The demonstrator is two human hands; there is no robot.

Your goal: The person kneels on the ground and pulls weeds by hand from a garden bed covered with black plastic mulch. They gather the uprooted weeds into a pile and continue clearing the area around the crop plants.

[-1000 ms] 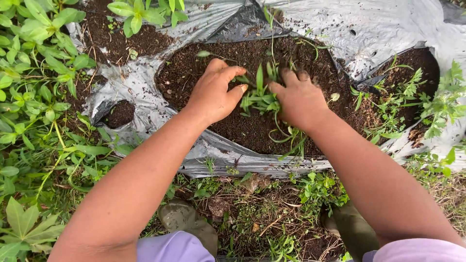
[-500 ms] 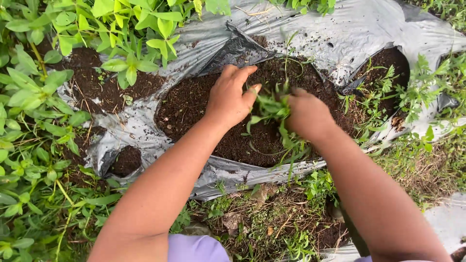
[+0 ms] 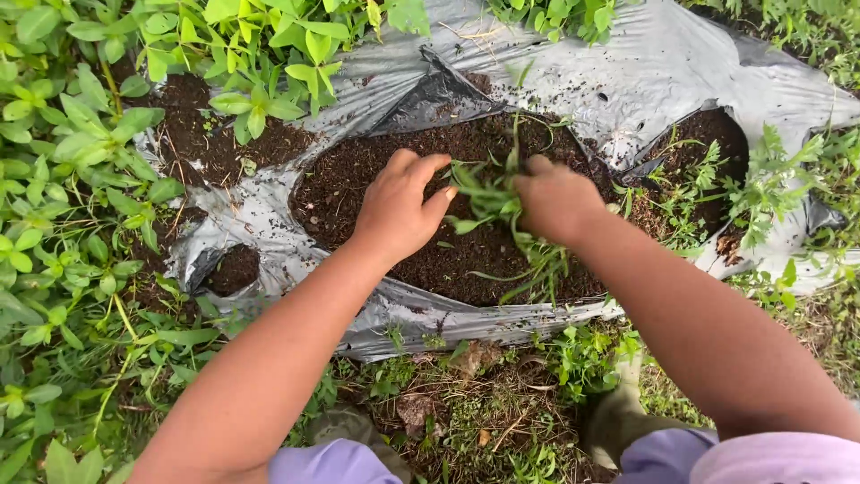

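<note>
Weeds [image 3: 488, 202] now sit bunched between both hands over the soil [image 3: 358, 175] in the plastic-lined hole, tighter than a second ago. Right hand [image 3: 555, 199] has closed around the stems; left hand [image 3: 399, 211] rests beside, fingers together, loosely curled.

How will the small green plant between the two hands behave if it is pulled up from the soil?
The small green plant looks floppy: its thin leaves bend and droop. It is probably very light and easily torn. The dark soil looks crumbly, so it would likely fall away.
</note>
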